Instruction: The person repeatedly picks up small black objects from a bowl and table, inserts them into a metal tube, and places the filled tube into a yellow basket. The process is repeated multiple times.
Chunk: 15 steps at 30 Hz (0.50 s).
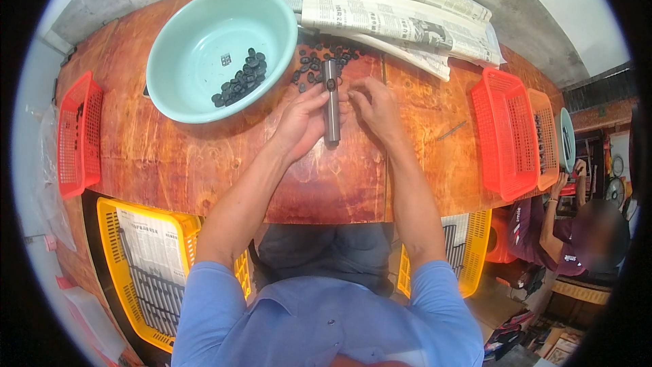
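Right of the basin [197, 34], a grey tube [332, 112], long axis fore-and-aft, is clasped by the left hand [302, 122]; beside it, any pinch by the right hand [377, 110] cannot be confirmed.

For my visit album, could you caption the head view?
The left hand holds a grey tube, right hand close by, beside a pale-green basin and loose black pieces.

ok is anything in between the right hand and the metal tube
No loose object visibly does: the right hand is just right of the metal tube. Only the left hand, which holds the tube, seems to curl past its right edge.
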### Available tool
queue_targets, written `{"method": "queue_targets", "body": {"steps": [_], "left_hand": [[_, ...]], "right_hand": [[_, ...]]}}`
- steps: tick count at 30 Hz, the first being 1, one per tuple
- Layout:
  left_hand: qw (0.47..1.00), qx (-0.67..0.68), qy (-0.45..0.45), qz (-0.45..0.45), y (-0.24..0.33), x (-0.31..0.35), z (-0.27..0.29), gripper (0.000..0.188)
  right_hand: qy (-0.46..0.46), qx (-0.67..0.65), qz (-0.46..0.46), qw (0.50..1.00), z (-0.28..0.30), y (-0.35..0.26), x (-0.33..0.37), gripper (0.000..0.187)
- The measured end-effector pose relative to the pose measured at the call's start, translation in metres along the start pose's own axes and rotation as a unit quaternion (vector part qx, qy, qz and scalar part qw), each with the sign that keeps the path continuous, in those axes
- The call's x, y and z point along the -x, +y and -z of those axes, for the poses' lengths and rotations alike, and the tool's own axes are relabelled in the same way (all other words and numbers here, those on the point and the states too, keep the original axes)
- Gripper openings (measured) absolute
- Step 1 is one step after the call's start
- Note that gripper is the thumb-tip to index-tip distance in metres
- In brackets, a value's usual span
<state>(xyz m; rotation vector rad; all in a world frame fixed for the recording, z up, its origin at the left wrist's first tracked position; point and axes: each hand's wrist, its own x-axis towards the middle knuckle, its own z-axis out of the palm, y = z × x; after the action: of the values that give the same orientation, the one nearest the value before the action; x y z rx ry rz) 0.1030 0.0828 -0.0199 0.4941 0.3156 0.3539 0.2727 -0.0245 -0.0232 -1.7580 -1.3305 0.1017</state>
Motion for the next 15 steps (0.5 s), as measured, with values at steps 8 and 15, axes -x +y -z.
{"method": "queue_targets", "body": {"steps": [8,15], "left_hand": [[1.000,-0.008,0.006,-0.002,0.000,0.000,0.000,0.039],[1.000,-0.005,-0.006,-0.002,0.000,-0.001,0.001,0.039]], "right_hand": [[0.065,0.043,-0.056,0.995,0.006,0.007,-0.002,0.013],[-0.050,0.055,0.006,0.997,0.011,0.005,0.005,0.024]]}}
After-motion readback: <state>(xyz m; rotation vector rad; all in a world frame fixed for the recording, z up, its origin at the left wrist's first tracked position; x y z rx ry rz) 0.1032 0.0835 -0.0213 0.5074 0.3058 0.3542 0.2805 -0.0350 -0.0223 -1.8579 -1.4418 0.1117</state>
